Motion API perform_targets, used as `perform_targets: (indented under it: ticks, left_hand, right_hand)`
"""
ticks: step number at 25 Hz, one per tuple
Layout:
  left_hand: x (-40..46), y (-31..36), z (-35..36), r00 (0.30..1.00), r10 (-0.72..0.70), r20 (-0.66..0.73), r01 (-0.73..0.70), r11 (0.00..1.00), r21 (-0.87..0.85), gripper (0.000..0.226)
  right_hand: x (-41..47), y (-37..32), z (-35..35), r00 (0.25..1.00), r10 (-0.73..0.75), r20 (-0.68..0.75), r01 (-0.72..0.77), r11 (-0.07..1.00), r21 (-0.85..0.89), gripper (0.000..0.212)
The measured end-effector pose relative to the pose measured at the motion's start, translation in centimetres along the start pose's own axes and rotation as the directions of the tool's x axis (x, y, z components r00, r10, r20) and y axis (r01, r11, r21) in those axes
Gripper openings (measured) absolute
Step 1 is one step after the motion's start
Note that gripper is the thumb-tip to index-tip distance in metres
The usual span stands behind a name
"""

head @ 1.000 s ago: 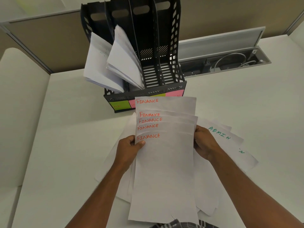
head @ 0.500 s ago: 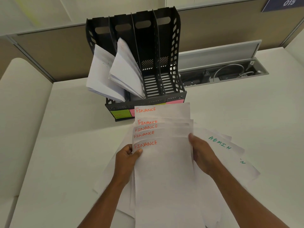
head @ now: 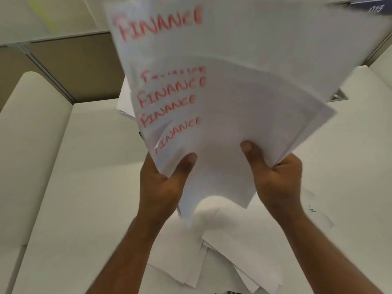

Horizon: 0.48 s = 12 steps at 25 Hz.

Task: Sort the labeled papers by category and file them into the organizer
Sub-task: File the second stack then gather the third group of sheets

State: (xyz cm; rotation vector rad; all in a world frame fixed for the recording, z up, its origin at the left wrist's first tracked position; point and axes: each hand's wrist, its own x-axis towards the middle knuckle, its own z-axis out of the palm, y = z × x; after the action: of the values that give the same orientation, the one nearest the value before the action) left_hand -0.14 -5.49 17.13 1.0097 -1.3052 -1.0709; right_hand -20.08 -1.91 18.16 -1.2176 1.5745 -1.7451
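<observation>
Nearest, loose sheets [head: 222,257] lie heaped on the white tabletop [head: 84,198], apparently unsorted and not yet filed. Above them the left hand [head: 163,183] and right hand [head: 275,179] grip the lower end of a fanned stack of FINANCE papers [head: 222,98], thumbs on top, lifted clear of the tabletop. The stack hides the organizer, so the filing so far cannot be judged.

We see soft, even indoor light with no hard shadows; only a faint shade lies under the loose sheets [head: 237,247] on the desk [head: 89,187]. The raised papers [head: 233,85] are smeared by motion, their red lettering fuzzy. The wide lens bends the partition [head: 70,66] and desk edges near the frame borders. No glare shows.
</observation>
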Motion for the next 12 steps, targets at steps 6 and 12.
perform_targets:
  ticks: [6,12]
  left_hand:
    - [-0.3,-3.3,-0.1,0.997,-0.034,-0.062,0.039,0.996,0.084,0.049]
    - [-2.1,-8.2,-1.0,0.988,-0.145,-0.046,0.152,0.953,0.260,0.034]
  right_hand:
    - [0.5,2.4,0.4,0.990,-0.116,0.078,0.107,0.988,0.114,0.023]
    - [-1.1,7.4,0.5,0.983,0.057,0.177,-0.057,0.998,-0.006,0.035]
